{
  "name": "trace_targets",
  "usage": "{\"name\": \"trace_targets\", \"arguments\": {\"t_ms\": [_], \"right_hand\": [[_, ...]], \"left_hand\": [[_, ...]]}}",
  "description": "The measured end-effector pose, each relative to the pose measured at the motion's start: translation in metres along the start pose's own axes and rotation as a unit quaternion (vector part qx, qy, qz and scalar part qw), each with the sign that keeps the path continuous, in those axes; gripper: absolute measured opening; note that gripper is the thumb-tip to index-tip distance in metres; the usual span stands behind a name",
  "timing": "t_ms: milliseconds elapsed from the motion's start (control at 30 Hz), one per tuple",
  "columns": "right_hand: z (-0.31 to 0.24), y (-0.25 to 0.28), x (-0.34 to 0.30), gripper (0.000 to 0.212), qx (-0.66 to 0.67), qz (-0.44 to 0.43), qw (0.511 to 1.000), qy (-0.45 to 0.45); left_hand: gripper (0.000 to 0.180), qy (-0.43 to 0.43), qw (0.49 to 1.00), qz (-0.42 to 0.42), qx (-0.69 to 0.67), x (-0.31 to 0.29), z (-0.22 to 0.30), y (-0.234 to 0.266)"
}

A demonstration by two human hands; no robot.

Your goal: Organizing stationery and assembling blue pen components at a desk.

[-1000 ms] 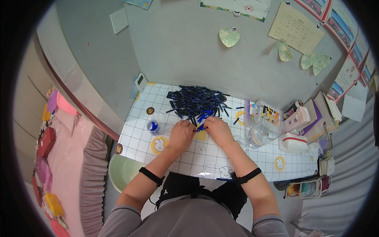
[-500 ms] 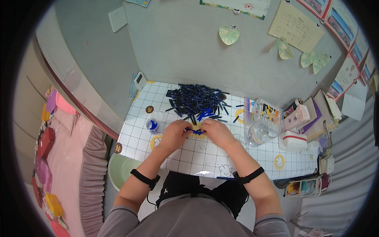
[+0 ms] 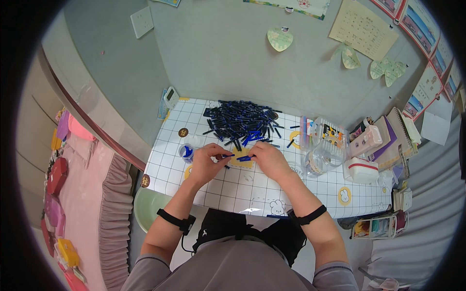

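Blue and black sticks (image 3: 242, 121), short and thin, lie in a big messy pile at the back of the white tabletop (image 3: 310, 199), which has a grid of lines on it. Looking down from far away, I see two bare hands at work in front of the pile. With the left hand (image 3: 208, 162) I pinch a small dark stick (image 3: 226, 155) between the thumb and a finger. With the right hand (image 3: 268, 159) I pinch a blue piece (image 3: 245, 158) that pokes out toward the other hand; I cannot tell if it is one stick or more. The two hands are near each other but not touching, and a yellow patch (image 3: 241, 164) shows between them. Close to my left hand, a little dark bit (image 3: 227, 167) lies on the tabletop. On that hand's left side stands a small clear cup (image 3: 181, 154) with blue bits (image 3: 188, 152) in it. Over on the right I see a clear tub (image 3: 315, 166), a white pouch (image 3: 361, 173) with a red stripe, and a pink box (image 3: 365, 139). Low on the left, a green basin (image 3: 148, 208) sits below the tabletop.
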State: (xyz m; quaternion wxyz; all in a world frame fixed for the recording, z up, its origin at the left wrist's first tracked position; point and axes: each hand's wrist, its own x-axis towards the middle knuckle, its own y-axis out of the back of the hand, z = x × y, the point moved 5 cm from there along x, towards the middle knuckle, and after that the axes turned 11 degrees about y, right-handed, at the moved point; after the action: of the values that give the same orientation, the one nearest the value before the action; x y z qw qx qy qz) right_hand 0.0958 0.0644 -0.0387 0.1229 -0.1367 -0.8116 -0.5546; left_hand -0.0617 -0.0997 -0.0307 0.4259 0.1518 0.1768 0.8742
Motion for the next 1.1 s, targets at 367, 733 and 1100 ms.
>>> {"name": "trace_targets", "arguments": {"t_ms": [367,733,1100], "right_hand": [[0.006,-0.009,0.006,0.014,-0.083,0.009,0.996,-0.015],[0.000,-0.007,0.012,0.019,-0.023,0.002,0.999,-0.041],[-0.002,-0.021,0.014,0.020,-0.062,-0.047,0.997,0.007]], "left_hand": [[0.016,-0.011,1.000,0.019,0.021,-0.002,-0.010,-0.004],[0.012,0.022,1.000,0.018,0.005,-0.001,-0.013,-0.008],[0.013,0.022,0.999,0.045,0.003,-0.002,-0.015,-0.009]]}}
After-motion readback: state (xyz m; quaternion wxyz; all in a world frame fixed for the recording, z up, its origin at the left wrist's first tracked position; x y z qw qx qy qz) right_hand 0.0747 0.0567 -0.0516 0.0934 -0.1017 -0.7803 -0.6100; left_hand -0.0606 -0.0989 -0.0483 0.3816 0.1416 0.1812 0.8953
